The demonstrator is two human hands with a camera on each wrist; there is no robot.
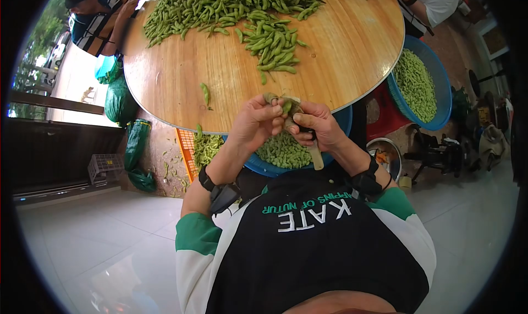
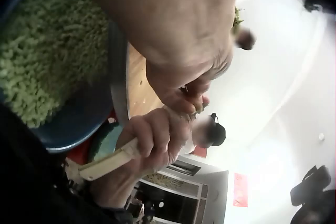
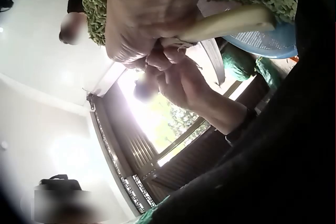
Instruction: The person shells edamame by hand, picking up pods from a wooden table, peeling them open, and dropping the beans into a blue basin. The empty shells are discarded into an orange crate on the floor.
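Observation:
Both hands meet at the table's near edge, above a blue basket of shelled beans (image 1: 283,150). My left hand (image 1: 257,120) pinches a green pod (image 1: 286,106) between thumb and fingers, a covering on one fingertip. Close against it, my right hand (image 1: 319,126) has its fingers curled round a tool with a pale handle (image 1: 316,156); the same handle (image 2: 109,164) sticks out below the fist in the left wrist view. In the right wrist view the handle (image 3: 233,23) passes under the palm. The tool's working end is mostly hidden by the fingers.
Unshelled pods (image 1: 220,6) are heaped across the far side of the round wooden table (image 1: 181,77), one loose pod (image 1: 205,95) nearer. Another blue basket (image 1: 446,102) of beans stands right, a metal bowl (image 1: 385,149) below it, an orange crate (image 1: 185,151) left. People sit at the far sides.

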